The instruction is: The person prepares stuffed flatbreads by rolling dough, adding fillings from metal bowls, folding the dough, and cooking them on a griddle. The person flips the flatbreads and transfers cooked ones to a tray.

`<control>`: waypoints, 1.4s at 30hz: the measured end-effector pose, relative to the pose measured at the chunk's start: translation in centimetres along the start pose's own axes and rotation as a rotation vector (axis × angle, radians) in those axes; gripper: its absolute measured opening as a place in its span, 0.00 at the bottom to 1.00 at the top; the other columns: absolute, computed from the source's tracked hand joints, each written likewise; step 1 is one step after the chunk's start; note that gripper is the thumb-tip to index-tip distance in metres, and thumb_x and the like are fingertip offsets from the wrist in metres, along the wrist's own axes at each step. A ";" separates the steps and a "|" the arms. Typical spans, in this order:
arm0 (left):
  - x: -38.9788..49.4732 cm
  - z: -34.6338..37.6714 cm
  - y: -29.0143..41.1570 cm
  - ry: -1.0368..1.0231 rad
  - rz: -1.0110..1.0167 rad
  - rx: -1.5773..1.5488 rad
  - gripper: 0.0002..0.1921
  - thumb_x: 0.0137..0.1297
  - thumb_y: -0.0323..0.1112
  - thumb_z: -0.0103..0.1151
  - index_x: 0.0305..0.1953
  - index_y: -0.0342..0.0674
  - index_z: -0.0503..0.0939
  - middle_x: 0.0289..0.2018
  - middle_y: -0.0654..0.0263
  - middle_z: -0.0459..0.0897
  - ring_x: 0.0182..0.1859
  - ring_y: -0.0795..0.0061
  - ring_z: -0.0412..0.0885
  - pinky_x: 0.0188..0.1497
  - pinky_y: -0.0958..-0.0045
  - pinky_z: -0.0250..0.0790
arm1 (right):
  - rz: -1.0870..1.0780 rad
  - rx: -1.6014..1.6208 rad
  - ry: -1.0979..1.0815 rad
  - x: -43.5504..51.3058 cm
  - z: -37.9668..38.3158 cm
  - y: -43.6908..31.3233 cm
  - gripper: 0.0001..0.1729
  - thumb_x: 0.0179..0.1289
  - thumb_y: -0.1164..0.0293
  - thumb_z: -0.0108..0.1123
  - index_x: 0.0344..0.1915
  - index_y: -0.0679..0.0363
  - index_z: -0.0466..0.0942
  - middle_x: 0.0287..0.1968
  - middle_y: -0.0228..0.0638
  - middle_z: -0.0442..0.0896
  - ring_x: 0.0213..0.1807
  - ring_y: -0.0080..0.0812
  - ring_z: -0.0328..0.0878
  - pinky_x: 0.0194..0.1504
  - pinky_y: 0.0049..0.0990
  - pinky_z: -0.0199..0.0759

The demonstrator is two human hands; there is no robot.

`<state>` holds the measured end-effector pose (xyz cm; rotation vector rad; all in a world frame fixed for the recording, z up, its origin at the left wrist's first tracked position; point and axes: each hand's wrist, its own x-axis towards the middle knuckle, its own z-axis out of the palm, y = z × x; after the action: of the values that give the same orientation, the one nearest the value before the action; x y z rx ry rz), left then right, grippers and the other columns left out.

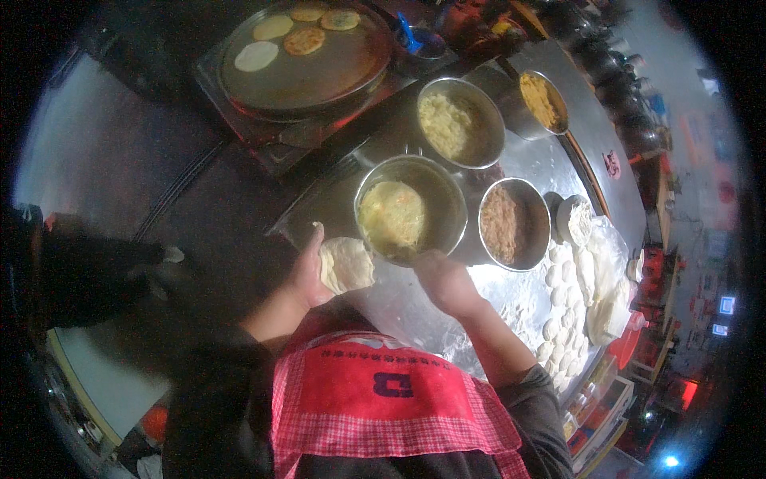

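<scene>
My left hand (pixel 306 272) holds a flattened round of dough (pixel 348 265), cupped on the palm and fingers with the thumb up. Right beside the dough stands a round metal bowl (pixel 447 206) with a pale yellow-green filling (pixel 392 215) heaped in it. My right hand (pixel 446 284) is curled at the near rim of this bowl. Blur hides whether its fingers grip a utensil or the rim. To the right is a metal bowl (pixel 534 230) of pinkish-brown minced filling (pixel 500 224). Behind them, another metal bowl (pixel 488 135) contains pale yellow shreds (pixel 444 126).
A round griddle (pixel 335 81) at the back carries several flatbreads (pixel 304 41). A blue-handled utensil (pixel 409 33) stands near it. Several dough pieces (pixel 559 344) lie on the floured metal table (pixel 401 305) at right. A metal container (pixel 519 123) has orange-yellow contents.
</scene>
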<state>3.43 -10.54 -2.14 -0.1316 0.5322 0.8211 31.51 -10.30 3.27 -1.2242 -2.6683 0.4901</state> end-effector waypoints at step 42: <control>2.3 0.4 -0.4 -0.010 0.135 0.048 0.39 0.70 0.71 0.38 0.54 0.36 0.78 0.51 0.50 0.82 0.54 0.51 0.81 0.60 0.44 0.71 | 0.234 1.094 -0.172 4.6 1.1 4.6 0.20 0.66 0.72 0.60 0.57 0.63 0.80 0.54 0.42 0.83 0.55 0.37 0.81 0.56 0.31 0.74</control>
<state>5.15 -9.14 -3.00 -0.0476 0.5557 0.9397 31.45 -4.23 0.63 -1.0928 -1.7706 1.8089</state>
